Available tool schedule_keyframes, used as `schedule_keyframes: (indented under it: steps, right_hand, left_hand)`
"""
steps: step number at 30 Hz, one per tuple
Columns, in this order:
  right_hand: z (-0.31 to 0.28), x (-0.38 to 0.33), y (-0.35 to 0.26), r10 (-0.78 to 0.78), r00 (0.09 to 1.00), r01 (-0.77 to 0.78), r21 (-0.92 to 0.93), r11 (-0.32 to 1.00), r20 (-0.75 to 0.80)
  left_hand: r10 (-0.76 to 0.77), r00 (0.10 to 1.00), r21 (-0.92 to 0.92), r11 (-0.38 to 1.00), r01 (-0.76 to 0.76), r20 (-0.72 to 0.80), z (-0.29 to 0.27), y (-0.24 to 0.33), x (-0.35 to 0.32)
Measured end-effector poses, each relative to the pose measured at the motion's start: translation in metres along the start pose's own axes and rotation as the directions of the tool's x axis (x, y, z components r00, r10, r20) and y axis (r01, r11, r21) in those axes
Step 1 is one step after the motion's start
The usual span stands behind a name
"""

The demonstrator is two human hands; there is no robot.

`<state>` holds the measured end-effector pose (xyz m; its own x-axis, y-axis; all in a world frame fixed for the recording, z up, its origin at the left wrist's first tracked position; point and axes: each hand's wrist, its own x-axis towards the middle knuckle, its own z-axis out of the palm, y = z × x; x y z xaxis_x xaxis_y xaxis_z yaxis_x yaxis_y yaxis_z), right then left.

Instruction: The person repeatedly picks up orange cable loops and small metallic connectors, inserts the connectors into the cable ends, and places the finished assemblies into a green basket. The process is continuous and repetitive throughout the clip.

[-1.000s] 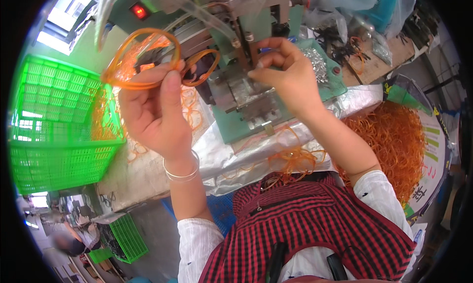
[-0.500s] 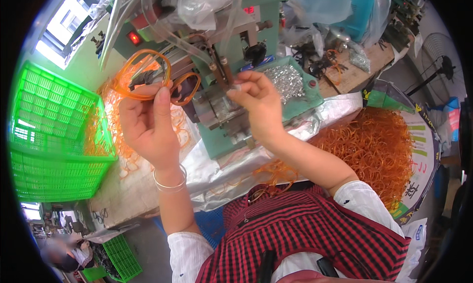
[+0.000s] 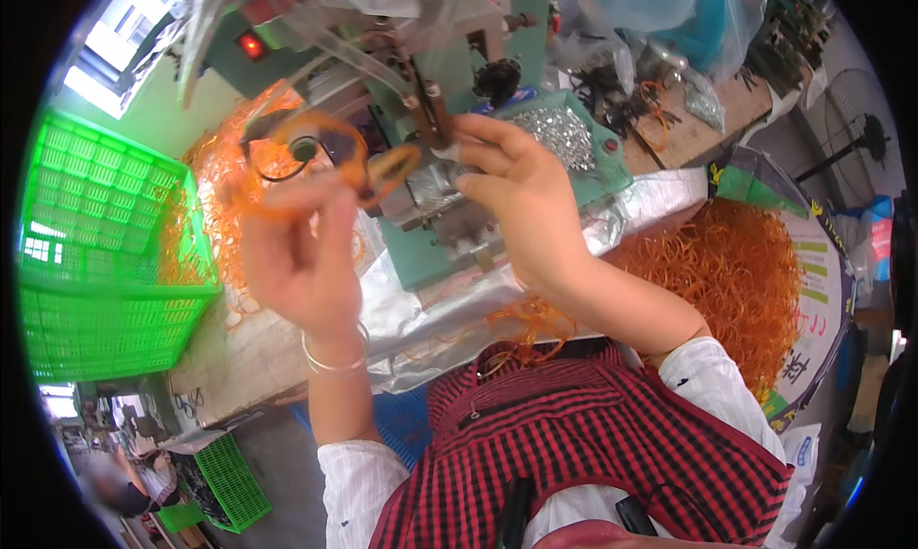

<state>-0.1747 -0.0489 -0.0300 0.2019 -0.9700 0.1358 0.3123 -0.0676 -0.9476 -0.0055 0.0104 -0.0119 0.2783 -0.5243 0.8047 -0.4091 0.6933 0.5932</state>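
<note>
Thin, translucent orange loops (image 3: 356, 173) are pinched, blurred, in the left hand (image 3: 304, 262), left of the green metal machine (image 3: 421, 264); right hand (image 3: 524, 190) is curled at its dark upright post (image 3: 427, 117), grip cannot be told. Orange heaps are seen left (image 3: 212, 166) and right (image 3: 717, 272); finished pieces cannot be told from unfinished. Pink and black characters are printed on a pale, dark-rimmed holder (image 3: 834, 286), right; blue-marked white bag (image 3: 801, 472), near right, is unreadable.

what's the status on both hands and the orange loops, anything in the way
Left hand holds orange loops, blurred. Right hand up at green machine, grip unclear. Right hand itself partly blocks view of the machine.
</note>
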Motion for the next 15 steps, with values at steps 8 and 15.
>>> schedule_keyframes:
  steps: [8, 15]
  right_hand:
    - [-0.139, 0.002, 0.051, -0.092, 0.981, 0.195, -0.803, 0.563, 0.173]
    - [-0.171, 0.044, 0.045, -0.296, 0.955, 0.2, -0.733, 0.651, -0.003]
  left_hand:
    - [0.422, 0.73, 0.217, 0.768, -0.603, 0.537, 0.041, -0.021, -0.036]
    - [0.438, 0.78, 0.248, 0.777, -0.579, 0.448, 0.046, -0.036, -0.043]
